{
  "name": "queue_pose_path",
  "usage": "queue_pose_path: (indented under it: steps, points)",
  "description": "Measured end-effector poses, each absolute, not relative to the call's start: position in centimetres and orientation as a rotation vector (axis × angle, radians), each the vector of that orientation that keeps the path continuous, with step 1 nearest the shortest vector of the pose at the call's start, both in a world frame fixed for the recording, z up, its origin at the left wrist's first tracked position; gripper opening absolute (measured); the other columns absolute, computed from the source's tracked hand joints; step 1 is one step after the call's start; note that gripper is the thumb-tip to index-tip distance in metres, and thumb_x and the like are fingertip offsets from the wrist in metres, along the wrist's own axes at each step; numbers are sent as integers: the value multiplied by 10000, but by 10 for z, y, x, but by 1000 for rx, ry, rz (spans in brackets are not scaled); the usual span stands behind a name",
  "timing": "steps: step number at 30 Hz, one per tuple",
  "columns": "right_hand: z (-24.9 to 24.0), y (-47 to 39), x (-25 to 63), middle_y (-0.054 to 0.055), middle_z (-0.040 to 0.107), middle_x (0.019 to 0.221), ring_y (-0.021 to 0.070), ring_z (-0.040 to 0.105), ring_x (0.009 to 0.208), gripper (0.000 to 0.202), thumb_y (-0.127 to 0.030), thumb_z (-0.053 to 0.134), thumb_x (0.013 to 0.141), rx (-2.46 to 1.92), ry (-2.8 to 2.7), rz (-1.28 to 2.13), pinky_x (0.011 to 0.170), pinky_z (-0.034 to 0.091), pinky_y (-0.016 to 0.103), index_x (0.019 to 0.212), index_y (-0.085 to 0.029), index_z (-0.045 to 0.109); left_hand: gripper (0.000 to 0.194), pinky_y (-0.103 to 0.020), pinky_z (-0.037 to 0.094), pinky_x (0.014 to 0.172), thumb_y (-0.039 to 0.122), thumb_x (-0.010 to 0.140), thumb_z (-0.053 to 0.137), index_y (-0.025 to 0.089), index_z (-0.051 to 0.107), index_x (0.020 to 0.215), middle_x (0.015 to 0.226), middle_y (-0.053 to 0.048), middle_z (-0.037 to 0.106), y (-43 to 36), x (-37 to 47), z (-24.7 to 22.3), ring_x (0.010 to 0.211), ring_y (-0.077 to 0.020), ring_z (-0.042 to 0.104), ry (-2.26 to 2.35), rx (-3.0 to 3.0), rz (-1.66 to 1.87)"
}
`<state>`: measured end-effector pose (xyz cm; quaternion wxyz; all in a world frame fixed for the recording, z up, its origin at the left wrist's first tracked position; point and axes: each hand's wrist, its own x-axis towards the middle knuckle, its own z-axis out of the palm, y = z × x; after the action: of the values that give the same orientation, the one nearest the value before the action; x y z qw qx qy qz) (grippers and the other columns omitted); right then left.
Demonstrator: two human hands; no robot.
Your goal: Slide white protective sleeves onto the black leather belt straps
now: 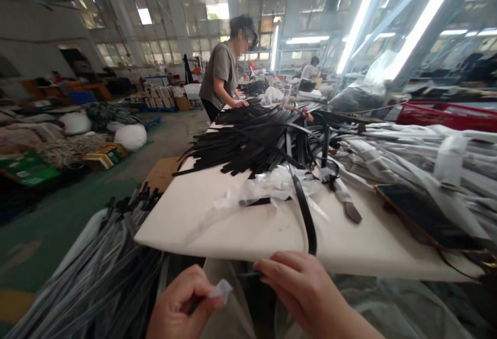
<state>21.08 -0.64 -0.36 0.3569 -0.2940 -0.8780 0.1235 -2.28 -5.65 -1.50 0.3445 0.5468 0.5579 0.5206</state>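
Observation:
At the near edge of the table, my left hand [184, 303] is closed, thumb and forefinger pinching a small crumpled piece of translucent white wrapping [222, 291]. My right hand [301, 290] is beside it, fingers closed around a black strap [305, 215]. That strap runs down over the table edge, and a thin dark end shows left of my fingertips. The part within my palm is hidden. Beyond my hands, crumpled clear wrapping [267, 186] lies on the table. A brown pointed strap end [352, 212] lies to the right.
A large pile of black straps [248, 142] covers the middle of the white table [166, 220]. White-wrapped straps [411, 147] and a dark phone [423, 215] lie at right. More straps [101, 271] hang at lower left. A person [221, 72] stands at the table's far left side.

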Motion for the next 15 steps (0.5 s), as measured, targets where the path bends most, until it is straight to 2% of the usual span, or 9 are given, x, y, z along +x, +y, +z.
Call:
queue_pose_path:
  steps: [7,11,15]
  points:
    - [13,-17,213,14,647,781,173,575,661,185,-146,433,968,-800,-2380,263,609,342,288,1086,-206,562,222,-188,402,645,358,831,715,224,653,664,686,48,548,-60,-18,-22,670,-109,550,1567,1663,1219]
    - [12,-15,214,-18,615,765,180,546,648,159,-151,551,917,-888,-2528,132,618,310,313,1055,-230,560,154,-158,432,646,290,870,676,246,669,723,701,54,571,-58,-24,-18,676,-97,579,1565,1825,1177]
    - [15,-12,213,-22,620,822,190,551,678,246,-216,672,878,-932,-2651,26,641,316,330,1093,-239,555,106,-122,483,702,250,910,628,267,687,823,803,47,645,-55,-34,-20,751,-84,637,1494,2107,1114]
